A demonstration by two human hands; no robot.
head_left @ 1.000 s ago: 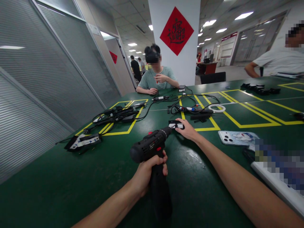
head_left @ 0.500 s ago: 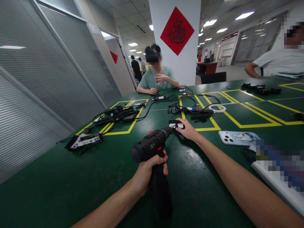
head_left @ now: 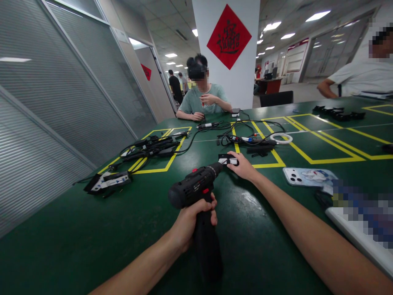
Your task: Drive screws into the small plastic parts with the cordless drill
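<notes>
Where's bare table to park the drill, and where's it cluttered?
Bare green table lies left of the left hand gripping the cordless drill, short of the black-and-white parts. Another bare patch sits between the forearms. Crowded: the cable tangle in the yellow boxes, the small black part under the right hand, the phone.

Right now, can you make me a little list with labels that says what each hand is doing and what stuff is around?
left hand: gripping the handle of a black drill
right hand: holding down a small black and white part
drill tip: at that part
table: dark green, yellow taped boxes
right side: phone lying flat
far side: cables, a seated person
</notes>
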